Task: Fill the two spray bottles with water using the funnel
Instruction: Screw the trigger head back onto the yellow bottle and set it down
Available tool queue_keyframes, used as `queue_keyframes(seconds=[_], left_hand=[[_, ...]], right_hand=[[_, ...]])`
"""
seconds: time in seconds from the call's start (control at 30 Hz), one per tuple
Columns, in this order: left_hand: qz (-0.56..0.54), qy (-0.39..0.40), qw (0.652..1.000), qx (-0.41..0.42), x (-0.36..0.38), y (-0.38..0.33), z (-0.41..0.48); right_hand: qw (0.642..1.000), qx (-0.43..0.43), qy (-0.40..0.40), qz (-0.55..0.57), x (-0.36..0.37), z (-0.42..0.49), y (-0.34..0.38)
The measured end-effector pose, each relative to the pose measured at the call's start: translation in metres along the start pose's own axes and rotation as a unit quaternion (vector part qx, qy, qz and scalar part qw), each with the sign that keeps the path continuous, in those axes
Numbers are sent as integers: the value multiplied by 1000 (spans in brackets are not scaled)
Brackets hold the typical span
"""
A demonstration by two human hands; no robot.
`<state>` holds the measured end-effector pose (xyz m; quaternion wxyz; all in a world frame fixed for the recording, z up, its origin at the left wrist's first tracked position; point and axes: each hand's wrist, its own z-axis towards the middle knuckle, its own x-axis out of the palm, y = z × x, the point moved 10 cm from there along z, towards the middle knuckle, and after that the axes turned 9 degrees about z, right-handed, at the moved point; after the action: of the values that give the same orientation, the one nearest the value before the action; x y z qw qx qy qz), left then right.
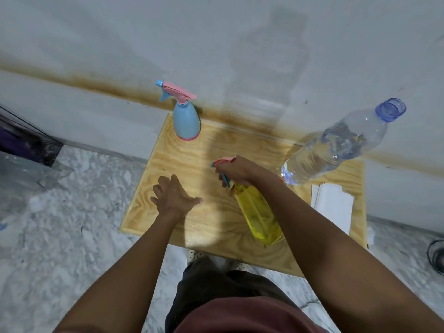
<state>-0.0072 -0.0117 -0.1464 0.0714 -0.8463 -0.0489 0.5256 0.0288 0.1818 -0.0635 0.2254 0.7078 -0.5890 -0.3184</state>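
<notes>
While the right hand (236, 173) wraps round the pink trigger head of the yellow spray bottle (258, 212), fingers curled tight at the neck, the left hand (174, 195) hangs flat over the wooden table (192, 159), fingers spread, gripping nothing. Yellow btl sits front-right on the table, close to the near edge, and looks tipped toward the camera; can't tell if its base is flat down. Blue spray bottle (186, 121) stands upright at the far-left corner, head on, well apart from both hands. Big clear water bottle (336, 145) stands far-right, just beside the right forearm, water inside, mouth apparently uncapped. White paper (334, 205) lies on the table's right side, near that btl's base. Funnel? Not in view anywhere.

Step in hand, I'd say: getting the head off the yellow btl. Task barely begun, both spray heads on.

Risks now:
- **One-handed twist:** w/ only one hand on it, the body may just spin or topple. It's near the edge, so it could go to the floor. Left hand needs to clamp the body.
- **Elbow knock:** the forearm is right by the open water btl. A swing of the elbow could tip it, and water goes over paper + table.
- **No funnel to hand:** that means a straight pour into a narrow neck, i.e. spill.
</notes>
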Motion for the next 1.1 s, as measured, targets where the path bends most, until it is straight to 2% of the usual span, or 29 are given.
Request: queue_keyframes(seconds=[0.17, 0.4, 0.63, 0.7, 0.8, 0.87, 0.97, 1.1], left_hand=[[-5, 3, 1000, -2, 1, 0, 1], [-3, 3, 1000, -7, -1, -1, 0], [-10, 2, 1000, 3, -4, 0, -4], [-20, -3, 1000, 13, -7, -1, -7], [-7, -35, 993, 108, -22, -22, -16], [-77, 26, 979, 185, -26, -41, -29], [-187, 178, 926, 274, -25, -72, -69], [-255, 172, 881, 359, -54, -107, -104]], right_hand=[[1000, 2, 2, 18, 0, 1, -2], [999, 23, -14, -20, -3, 1, -7], [997, -31, -53, -36, -10, -19, -3], [996, -59, -67, -9, -13, -27, 1], [989, -105, -105, 11, -21, -44, 10], [979, -150, -133, 41, -27, -60, 22], [952, -232, -163, 120, -33, -90, 45], [931, -283, -176, 148, -33, -113, 69]])
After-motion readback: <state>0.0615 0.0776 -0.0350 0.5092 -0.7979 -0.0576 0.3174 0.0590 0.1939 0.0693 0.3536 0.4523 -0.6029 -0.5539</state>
